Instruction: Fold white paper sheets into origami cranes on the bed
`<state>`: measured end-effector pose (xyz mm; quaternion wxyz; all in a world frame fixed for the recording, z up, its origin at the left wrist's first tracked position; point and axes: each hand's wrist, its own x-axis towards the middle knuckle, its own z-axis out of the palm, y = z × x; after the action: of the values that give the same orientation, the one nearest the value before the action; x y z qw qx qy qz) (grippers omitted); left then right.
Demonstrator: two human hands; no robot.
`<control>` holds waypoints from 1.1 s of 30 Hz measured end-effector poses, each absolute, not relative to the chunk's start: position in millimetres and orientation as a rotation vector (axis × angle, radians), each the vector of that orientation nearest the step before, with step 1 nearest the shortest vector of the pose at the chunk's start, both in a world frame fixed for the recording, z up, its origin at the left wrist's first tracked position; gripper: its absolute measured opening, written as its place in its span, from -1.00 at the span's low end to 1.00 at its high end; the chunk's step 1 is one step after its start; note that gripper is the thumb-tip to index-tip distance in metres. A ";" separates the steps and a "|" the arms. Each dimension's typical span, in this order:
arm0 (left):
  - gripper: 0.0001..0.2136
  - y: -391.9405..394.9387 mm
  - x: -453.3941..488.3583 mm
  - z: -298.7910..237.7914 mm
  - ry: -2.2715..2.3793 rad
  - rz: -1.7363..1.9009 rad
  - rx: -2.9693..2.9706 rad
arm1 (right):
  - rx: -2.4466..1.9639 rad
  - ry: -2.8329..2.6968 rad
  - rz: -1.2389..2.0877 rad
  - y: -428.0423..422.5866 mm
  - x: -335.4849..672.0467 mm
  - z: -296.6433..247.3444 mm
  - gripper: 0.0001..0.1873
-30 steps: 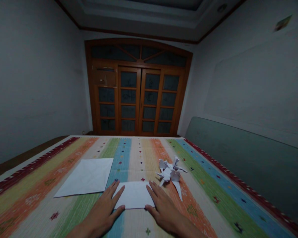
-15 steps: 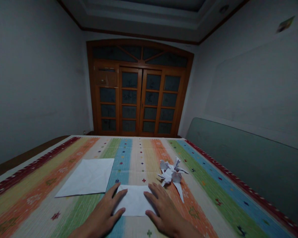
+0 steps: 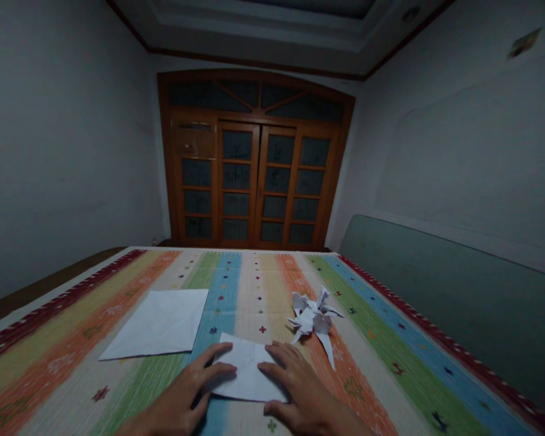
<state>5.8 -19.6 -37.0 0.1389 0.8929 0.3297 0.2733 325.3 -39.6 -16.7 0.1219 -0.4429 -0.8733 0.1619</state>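
Note:
A white folded sheet of paper (image 3: 249, 375) lies in front of me, slightly turned, with a faint crease near its middle. My left hand (image 3: 200, 384) is at its left edge, fingers over the top and thumb low beside the edge, taking hold of that side. On the right part of the paper rests my right hand (image 3: 295, 384), its fingers apart and its thumb by the front edge. Beyond that hand stands a white origami figure (image 3: 313, 318) with several pointed parts. The underside of the paper is hidden.
Left of my hands lies a larger white paper sheet (image 3: 161, 324). A striped tablecloth (image 3: 372, 363) covers the table. To the right stands a pale green panel (image 3: 436, 266), and wooden doors with glass panes (image 3: 258, 181) close off the far wall.
The folded paper has turned slightly, its right side coming toward me and its upper left corner showing higher. My left fingers have slid further over its left edge; the right hand has shifted slightly.

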 end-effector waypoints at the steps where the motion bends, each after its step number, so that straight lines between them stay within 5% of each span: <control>1: -0.43 -18.4 4.2 -37.4 0.933 0.791 2.583 | -1.294 -2.549 0.482 -40.1 324.8 -15.6 -0.25; 8: -0.47 -10.7 4.3 -33.3 0.906 0.847 2.505 | -1.240 -2.532 0.472 -43.2 323.4 -11.2 -0.36; 15: -0.73 -10.3 14.6 -37.0 1.063 0.867 2.480 | -1.057 -2.529 0.517 -45.2 325.1 -13.2 -0.41; 22: -0.56 -11.9 26.3 -37.9 1.175 1.018 2.412 | -0.960 -2.601 0.473 -47.8 318.1 -9.4 -0.29; 33: -0.68 -10.7 32.2 -36.2 1.205 1.049 2.370 | -0.811 -2.640 0.419 -46.2 312.8 -18.4 -0.34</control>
<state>32.2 -10.7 -36.2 0.1413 0.8209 0.4173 0.3633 312.8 -46.2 -18.4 0.1734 -0.2859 -0.9308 0.1476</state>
